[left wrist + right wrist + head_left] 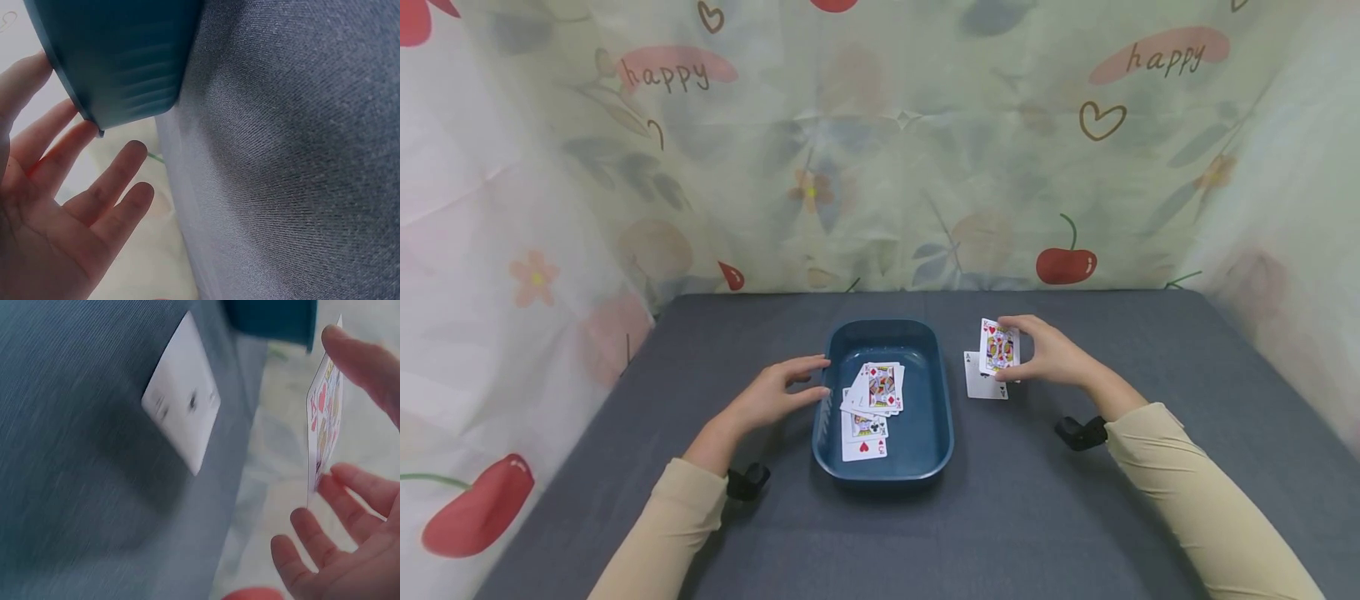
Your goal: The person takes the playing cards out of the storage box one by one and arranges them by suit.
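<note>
My right hand [1056,354] pinches a king of hearts [999,347] between thumb and fingertips, holding it upright above the table to the right of the tray. Under it, a black-suited ace [186,397] lies face up on the cloth. The blue tray [947,408] stands in the middle. My left hand [775,390] is at its left side, fingertips touching the rim, fingers fairly straight in the left wrist view. Inside the tray, several playing cards [882,387] lie face up in an overlapping pile, a red king on top and a hearts card [864,450] nearest me.
A dark grey cloth [1037,517] covers the table. Patterned curtains [880,208] hang behind and at both sides. A black wrist device [747,482] sits on the left wrist, another [1081,433] on the right.
</note>
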Tool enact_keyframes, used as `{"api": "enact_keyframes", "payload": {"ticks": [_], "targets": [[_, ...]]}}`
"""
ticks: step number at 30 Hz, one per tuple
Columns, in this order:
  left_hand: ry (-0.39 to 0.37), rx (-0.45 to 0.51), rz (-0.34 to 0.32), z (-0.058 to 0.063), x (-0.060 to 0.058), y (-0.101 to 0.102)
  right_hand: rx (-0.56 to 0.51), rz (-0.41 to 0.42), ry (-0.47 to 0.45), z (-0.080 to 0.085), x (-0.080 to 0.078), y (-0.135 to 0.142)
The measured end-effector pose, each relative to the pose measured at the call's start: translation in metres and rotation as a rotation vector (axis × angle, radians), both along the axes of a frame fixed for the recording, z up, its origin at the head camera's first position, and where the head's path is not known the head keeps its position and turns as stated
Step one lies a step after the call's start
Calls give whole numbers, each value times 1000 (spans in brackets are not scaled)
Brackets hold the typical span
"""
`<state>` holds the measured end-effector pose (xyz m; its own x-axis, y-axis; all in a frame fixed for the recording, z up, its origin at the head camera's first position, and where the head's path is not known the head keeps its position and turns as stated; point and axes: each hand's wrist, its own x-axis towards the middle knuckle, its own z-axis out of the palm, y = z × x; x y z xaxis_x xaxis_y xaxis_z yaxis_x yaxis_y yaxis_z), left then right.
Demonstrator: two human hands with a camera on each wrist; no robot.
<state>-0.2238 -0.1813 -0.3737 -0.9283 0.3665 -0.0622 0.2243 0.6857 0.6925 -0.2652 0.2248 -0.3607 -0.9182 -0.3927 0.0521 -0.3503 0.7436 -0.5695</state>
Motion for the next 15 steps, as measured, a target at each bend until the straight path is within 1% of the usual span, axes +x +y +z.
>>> {"api": "enact_keyframes", "payload": {"ticks": [10,15], "targets": [[0,4,-6,-1,0,0,56,-17,-8,-17,-6,33],[-3,2,-1,0,1,0,74,8,-12,-25,-9,44]]}}
